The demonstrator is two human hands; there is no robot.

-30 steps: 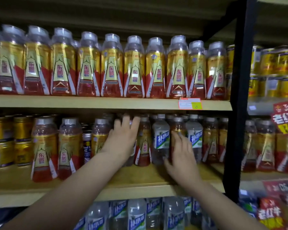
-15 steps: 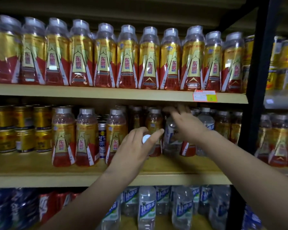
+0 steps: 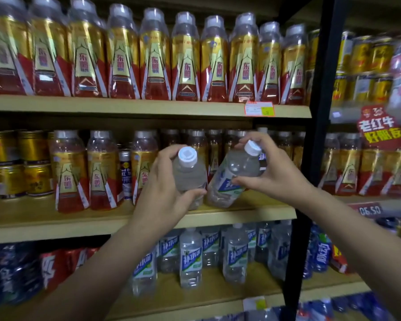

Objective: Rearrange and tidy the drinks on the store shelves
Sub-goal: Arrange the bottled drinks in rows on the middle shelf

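Note:
My left hand (image 3: pixel 166 184) grips a clear water bottle with a white cap (image 3: pixel 187 172), held in front of the middle shelf (image 3: pixel 56 218). My right hand (image 3: pixel 267 172) grips a second clear bottle with a blue-and-white label (image 3: pixel 232 174), tilted with its cap to the upper right and its base near the shelf's front edge. The two bottles almost touch at their lower parts. Behind them stand red-and-gold drink bottles (image 3: pixel 70 172) in rows on the middle shelf.
The top shelf (image 3: pixel 148 107) carries a full row of red-and-gold bottles. Gold cans (image 3: pixel 16 163) fill the middle shelf's left end. More clear labelled water bottles (image 3: pixel 190 256) stand on the lower shelf. A black upright post (image 3: pixel 310 158) divides off the right-hand shelving.
Both hands have pulled clear water bottles forward out of the middle shelf's rows. The right hand's bottle is now tilted; earlier that hand was reaching in among the bottles.

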